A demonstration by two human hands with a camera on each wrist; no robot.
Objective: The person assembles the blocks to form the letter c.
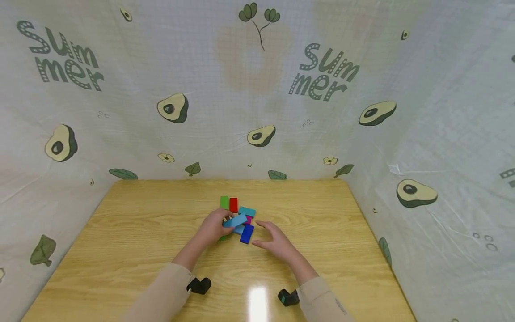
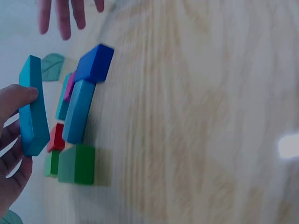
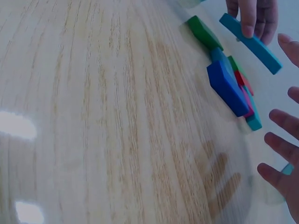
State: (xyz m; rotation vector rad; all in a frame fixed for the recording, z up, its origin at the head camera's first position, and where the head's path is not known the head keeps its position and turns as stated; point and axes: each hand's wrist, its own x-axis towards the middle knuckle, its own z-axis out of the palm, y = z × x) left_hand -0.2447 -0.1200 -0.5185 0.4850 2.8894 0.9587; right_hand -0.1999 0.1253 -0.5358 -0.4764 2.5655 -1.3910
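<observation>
A cluster of flat coloured blocks lies mid-table. My left hand [image 1: 217, 225] pinches a light blue block [image 1: 235, 221] and holds it lifted over the pile; the left wrist view shows that block [image 2: 32, 106] between thumb and fingers. Beneath it lie a dark blue block [image 1: 246, 234], a magenta block [image 1: 248, 219], another light blue block [image 1: 247, 211], a red block [image 1: 233, 205] and a green block [image 1: 224, 202]. My right hand [image 1: 270, 237] hovers open just right of the dark blue block [image 3: 226, 86], fingers spread and holding nothing.
The wooden table [image 1: 132, 232] is enclosed by an avocado-print cloth [image 1: 257, 98] on three sides. A second green block [image 2: 77, 164] lies at the near-left edge of the pile. Wrist camera mounts [image 1: 199, 285] sit near the front edge.
</observation>
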